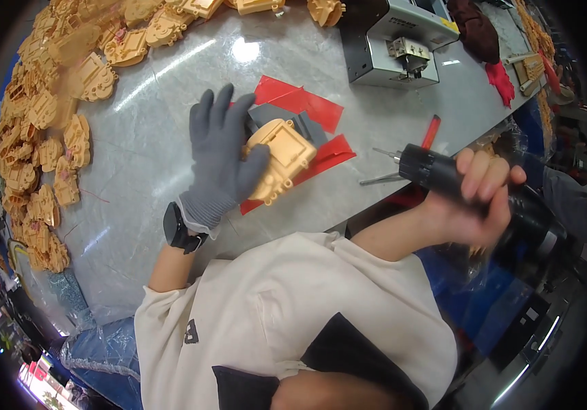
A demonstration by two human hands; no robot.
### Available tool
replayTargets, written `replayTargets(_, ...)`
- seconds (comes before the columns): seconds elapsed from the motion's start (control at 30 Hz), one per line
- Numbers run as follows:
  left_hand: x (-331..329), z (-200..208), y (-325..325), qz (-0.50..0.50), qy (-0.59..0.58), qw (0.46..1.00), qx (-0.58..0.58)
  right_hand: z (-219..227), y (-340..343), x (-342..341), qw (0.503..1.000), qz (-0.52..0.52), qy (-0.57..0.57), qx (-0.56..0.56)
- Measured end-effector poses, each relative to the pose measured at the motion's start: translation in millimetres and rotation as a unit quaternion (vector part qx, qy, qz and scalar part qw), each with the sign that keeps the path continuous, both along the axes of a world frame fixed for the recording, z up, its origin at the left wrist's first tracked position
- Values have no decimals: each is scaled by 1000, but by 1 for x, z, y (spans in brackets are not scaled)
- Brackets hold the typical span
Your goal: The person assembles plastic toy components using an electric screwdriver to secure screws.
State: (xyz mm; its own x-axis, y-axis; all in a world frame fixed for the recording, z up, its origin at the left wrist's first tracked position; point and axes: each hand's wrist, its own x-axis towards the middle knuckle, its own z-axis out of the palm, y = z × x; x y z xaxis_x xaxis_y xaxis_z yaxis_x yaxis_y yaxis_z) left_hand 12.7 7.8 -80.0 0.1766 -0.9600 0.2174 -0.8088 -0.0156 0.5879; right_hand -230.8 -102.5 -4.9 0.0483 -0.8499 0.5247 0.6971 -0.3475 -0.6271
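My left hand wears a grey glove, its fingers spread and stretched out. Its thumb lies over the left edge of a yellow-tan plastic housing. Under the housing is a dark grey block, with red sheet around it on the table. Bare and closed, my right hand grips a black electric screwdriver. The bit points left, in the air to the right of the housing and apart from it.
Many similar housings are piled along the table's left and far edges. A grey metal machine stands at the far right. Tweezers and a red-handled tool lie near the right edge. Dark cloth sits beyond.
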Motion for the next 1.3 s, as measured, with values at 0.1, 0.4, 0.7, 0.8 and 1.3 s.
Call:
replayTargets(0.1, 0, -1, 3, 82, -81, 991, -61, -4, -1, 0, 1000, -3, 1, 16)
replayTargets(0.4, -29, 20, 19, -2, -47, 999, -19, -2, 5, 5, 1000, 13, 15, 0)
replayTargets(0.7, -12, 12, 2, -101, -157, 982, 30, -4, -1, 2, 999, -32, 8, 25)
replayTargets(0.8, -12, 20, 3, -118, -130, 984, 39, -7, -5, 3, 998, -61, 22, 19)
replayTargets(1.3, -16, 5, 12, 3, 27, 992, -123, 24, -101, 67, 960, -249, 129, -5)
